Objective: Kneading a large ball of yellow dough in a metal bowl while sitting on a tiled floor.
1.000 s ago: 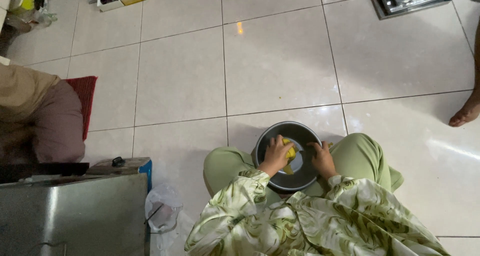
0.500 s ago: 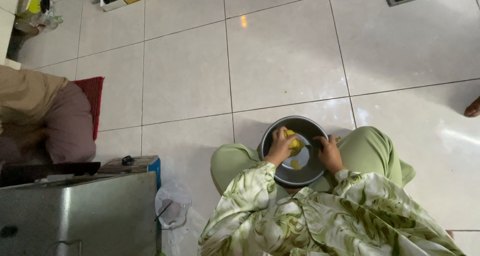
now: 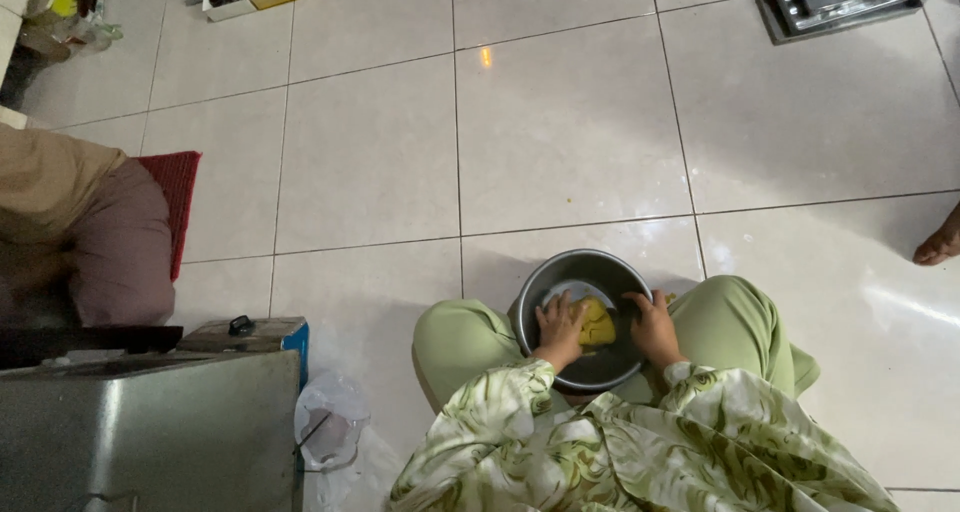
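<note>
Foot (image 3: 940,244) cut by right edge; metal trays (image 3: 845,0) cropped at top.

Glossy tiled floor (image 3: 560,122) is gleaming; dull metal bowl (image 3: 560,277) is cradling matt yellow dough (image 3: 598,324); printed cloth sleeves (image 3: 500,422) are shining softly.

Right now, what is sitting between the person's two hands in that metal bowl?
In the head view, a yellow lump lies between the left hand and right hand, inside the metal bowl. Both hands touch it.
</note>
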